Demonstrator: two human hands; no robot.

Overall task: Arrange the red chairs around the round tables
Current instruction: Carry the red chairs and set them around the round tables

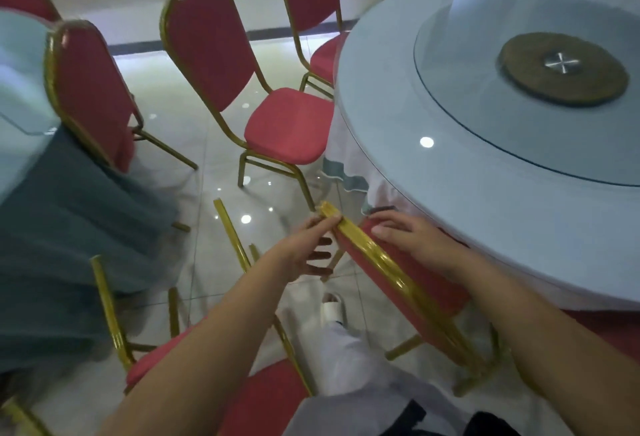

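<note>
The left hand (304,248) grips the red chair (422,291) by its top rail; the right hand (405,234) lies flat on its back, beside the round table (450,165) edge.

The red chairs (287,123) have matt cloth padding and shiny gold metal frames. The round table (415,193) has a smooth glass top over white cloth. The floor (270,193) is glossy pale tile.
</note>
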